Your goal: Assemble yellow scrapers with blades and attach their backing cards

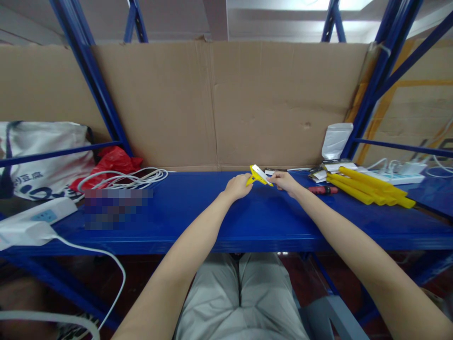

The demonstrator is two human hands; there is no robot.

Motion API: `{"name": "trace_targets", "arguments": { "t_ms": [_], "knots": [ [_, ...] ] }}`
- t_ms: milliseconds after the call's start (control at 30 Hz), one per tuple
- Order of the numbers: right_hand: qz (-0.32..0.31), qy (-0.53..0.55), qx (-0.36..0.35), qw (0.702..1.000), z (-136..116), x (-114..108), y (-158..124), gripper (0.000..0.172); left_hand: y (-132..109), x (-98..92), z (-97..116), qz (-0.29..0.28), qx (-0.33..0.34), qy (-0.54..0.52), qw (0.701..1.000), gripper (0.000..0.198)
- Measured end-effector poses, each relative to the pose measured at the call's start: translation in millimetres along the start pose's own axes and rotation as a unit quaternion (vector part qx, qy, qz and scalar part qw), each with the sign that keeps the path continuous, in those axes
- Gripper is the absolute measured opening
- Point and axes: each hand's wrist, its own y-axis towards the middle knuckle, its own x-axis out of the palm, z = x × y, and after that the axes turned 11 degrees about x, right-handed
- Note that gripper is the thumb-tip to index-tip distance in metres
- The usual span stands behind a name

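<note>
Over the back half of the blue table [198,208], a small yellow T-shaped scraper head [255,177] with a pale, flat strip along its wide end is held between my hands. My left hand [239,186] is closed around its narrow yellow stem. Fingers of my right hand [282,181] pinch at the right end of the wide part, by the pale strip. What exactly lies between those fingertips is too small to make out. Right of my right hand lie a red and black screwdriver-like tool [322,190] and several yellow tubes [371,186].
Small packets [318,174] and an open silvery pouch [337,140] are at the back right, near a white power strip [399,177]. Coiled white cable [123,178], a red bag [115,163] and another power strip [42,215] occupy the left. Cardboard [276,104] walls the back.
</note>
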Motion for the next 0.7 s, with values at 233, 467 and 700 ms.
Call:
{"name": "trace_targets", "arguments": {
  "t_ms": [233,467,700],
  "knots": [
    [-0.008,-0.019,0.0,1.0,-0.7,0.6,-0.6,0.027,1.1,1.7,-2.2,0.014,0.021,-0.011,1.0,0.037],
    [-0.061,-0.002,0.021,0.998,1.3,0.7,0.2,0.017,0.4,3.0,-1.8,0.017,0.039,-0.015,0.999,0.04],
    [-0.12,0.085,0.061,0.987,0.6,-1.6,-1.8,0.015,-0.1,0.8,0.6,0.007,0.038,-0.014,0.999,0.041]
  ]
}}
